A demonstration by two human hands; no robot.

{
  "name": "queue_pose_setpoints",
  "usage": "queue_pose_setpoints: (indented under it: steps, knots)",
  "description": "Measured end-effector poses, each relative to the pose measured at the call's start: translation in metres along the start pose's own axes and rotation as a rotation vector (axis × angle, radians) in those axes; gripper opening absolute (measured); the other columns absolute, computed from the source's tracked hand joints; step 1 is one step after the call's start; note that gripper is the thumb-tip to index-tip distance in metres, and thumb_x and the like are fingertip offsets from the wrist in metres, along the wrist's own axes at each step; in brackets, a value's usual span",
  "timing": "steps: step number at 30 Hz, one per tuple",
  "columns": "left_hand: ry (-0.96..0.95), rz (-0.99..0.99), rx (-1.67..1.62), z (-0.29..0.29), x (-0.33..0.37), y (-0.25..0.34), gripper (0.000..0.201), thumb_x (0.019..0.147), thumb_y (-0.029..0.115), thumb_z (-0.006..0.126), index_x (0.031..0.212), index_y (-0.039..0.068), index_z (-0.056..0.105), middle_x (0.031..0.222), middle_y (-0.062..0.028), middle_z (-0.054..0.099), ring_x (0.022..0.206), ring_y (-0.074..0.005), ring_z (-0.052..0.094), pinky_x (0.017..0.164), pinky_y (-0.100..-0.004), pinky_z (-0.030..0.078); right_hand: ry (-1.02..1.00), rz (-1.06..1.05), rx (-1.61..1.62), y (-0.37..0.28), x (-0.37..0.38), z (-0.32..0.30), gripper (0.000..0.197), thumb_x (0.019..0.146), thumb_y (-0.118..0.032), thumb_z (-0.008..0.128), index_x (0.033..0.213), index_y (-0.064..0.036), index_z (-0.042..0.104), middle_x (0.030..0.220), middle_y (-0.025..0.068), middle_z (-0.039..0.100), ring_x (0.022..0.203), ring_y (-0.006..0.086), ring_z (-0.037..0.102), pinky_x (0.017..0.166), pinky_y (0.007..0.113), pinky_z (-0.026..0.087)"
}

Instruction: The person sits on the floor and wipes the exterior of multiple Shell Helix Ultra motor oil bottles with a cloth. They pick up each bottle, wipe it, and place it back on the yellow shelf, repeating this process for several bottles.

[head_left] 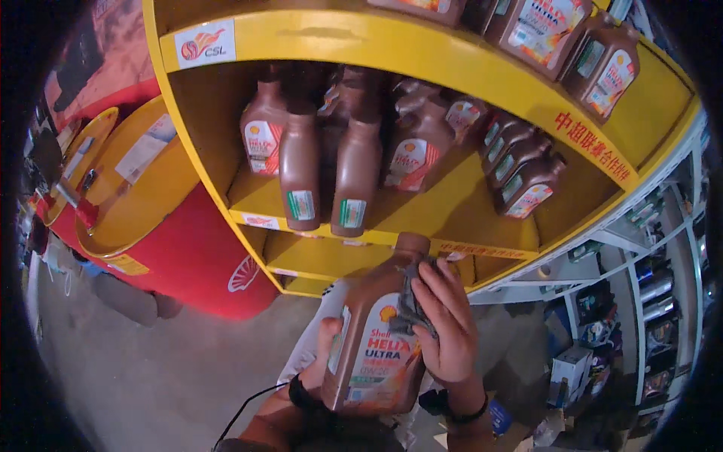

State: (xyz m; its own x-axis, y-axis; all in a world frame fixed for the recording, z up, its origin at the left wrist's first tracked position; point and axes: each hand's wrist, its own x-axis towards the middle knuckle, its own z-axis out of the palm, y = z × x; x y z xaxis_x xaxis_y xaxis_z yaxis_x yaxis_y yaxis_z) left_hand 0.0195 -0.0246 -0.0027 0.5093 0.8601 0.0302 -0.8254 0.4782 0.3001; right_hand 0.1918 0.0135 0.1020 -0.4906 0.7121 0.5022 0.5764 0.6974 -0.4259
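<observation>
A large brown motor oil bottle [376, 354] with a white and orange label is held upright, slightly tilted, in front of my body. My left hand [328, 343] grips it from the left side, with most of the fingers hidden behind the bottle. On the other side, my right hand [446, 328] presses a dark grey cloth [409, 307] against the bottle's upper right shoulder, below the brown cap. Directly beyond are two brown bottles, a left one [300, 169] and a right one [356, 173], side by side at the front edge of the yellow shelf [452, 218].
More brown bottles [419, 154] fill the shelf, with a row of smaller bottles [527, 184] at its right. Others stand on the upper tier [602, 71]. Red drums [196, 248] with yellow tops stand left. White shelving [629, 309] and a carton [570, 373] are at right.
</observation>
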Motion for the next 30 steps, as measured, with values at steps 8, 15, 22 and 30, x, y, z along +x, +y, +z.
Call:
queue_pose_setpoints:
  steps: [8, 15, 22, 30]
  knots:
    - [0.202, 0.159, -0.306, -0.017, 0.004, -0.004, 0.081, 0.080, 0.056, 0.058, 0.140, 0.004, 0.041, 0.130, -0.0173, 0.055, 0.112, -0.0285, 0.057, 0.095, -0.0397, 0.047, -0.309, -0.132, 0.235, -0.041, -0.008, 0.015, 0.050, 0.078, -0.014, 0.069, 0.124, 0.0017, 0.059, 0.137, 0.0155, 0.051, 0.131, 0.0358, 0.045, 0.108, 0.045, 0.038]
    - [0.256, 0.065, -0.039, 0.007, 0.012, 0.011, 0.086, 0.082, 0.066, 0.051, 0.142, 0.006, 0.039, 0.133, -0.0194, 0.052, 0.110, -0.0326, 0.057, 0.093, -0.0424, 0.048, -0.200, -0.341, 0.126, -0.051, -0.043, 0.030, 0.043, 0.073, -0.017, 0.073, 0.114, -0.0083, 0.067, 0.128, 0.0071, 0.059, 0.117, 0.0300, 0.057, 0.093, 0.040, 0.051]
    - [0.206, 0.040, -0.259, 0.019, 0.007, 0.008, 0.086, 0.081, 0.064, 0.050, 0.142, 0.004, 0.036, 0.130, -0.0208, 0.051, 0.110, -0.0358, 0.055, 0.095, -0.0444, 0.045, -0.034, -0.259, 0.024, -0.010, -0.097, 0.034, 0.040, 0.069, -0.016, 0.079, 0.107, -0.0157, 0.068, 0.108, 0.0073, 0.065, 0.093, 0.0297, 0.066, 0.072, 0.041, 0.058]
    - [0.357, 0.101, -0.189, 0.033, 0.011, 0.012, 0.087, 0.081, 0.064, 0.050, 0.141, 0.002, 0.037, 0.131, -0.0213, 0.050, 0.115, -0.0362, 0.053, 0.100, -0.0472, 0.042, 0.250, 0.025, -0.239, 0.011, -0.149, 0.048, 0.025, 0.076, -0.012, 0.073, 0.100, -0.0120, 0.067, 0.105, 0.0076, 0.066, 0.092, 0.0308, 0.066, 0.074, 0.043, 0.056]
